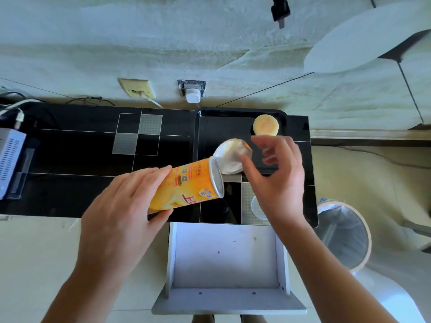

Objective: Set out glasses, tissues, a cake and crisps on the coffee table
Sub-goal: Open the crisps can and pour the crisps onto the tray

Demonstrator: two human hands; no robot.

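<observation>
My left hand (121, 206) grips the lower half of an orange crisps can (186, 187), which is tilted with its open metal rim pointing right, over the front of the black table (81, 159). A silvery foil seal (229, 157) stands peeled up from the rim. My right hand (277, 180) pinches the seal's edge with thumb and fingers; the fingers are blurred. A round pale cake (265, 125) lies in the far right corner of a black tray (221, 127) on the table. A clear plastic lid (255, 206) lies on the table, partly hidden by my right wrist.
An open white drawer (224, 257) juts out below the table's front edge. A lined bin (345, 231) stands at the right. A grey box with cables (11, 155) sits at the table's left end. Wall sockets (192, 89) are behind the table.
</observation>
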